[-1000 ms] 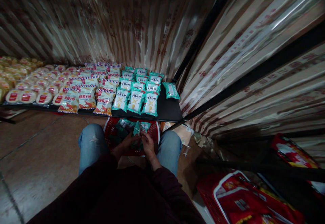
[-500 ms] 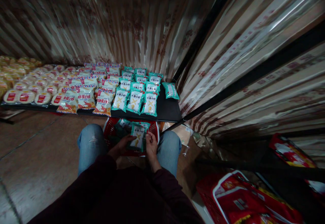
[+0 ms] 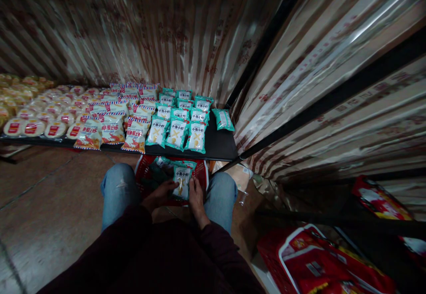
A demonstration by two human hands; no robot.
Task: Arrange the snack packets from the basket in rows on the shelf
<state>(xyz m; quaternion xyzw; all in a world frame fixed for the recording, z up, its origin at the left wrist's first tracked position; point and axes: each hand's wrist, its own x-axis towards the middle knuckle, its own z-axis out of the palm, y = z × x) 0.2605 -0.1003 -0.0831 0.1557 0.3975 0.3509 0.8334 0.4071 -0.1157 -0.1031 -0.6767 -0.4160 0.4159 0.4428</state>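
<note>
Between my knees I hold a teal and white snack packet face up over a red basket. My left hand grips its left edge and my right hand grips its right edge, fingers closed on it. More teal packets lie in the basket under it. On the low black shelf ahead, teal packets of the same kind stand in rows, and one lone teal packet lies to their right.
Red-and-white snack bags and round yellow packets fill the shelf's left part. Striped foil-like packaging lines the back and right walls. A red bag lies on the floor at lower right. Brown tiled floor is at left.
The packet was edge-on between my hands a second ago; it has been turned face up and now both hands hold it by its sides, slightly lower.
</note>
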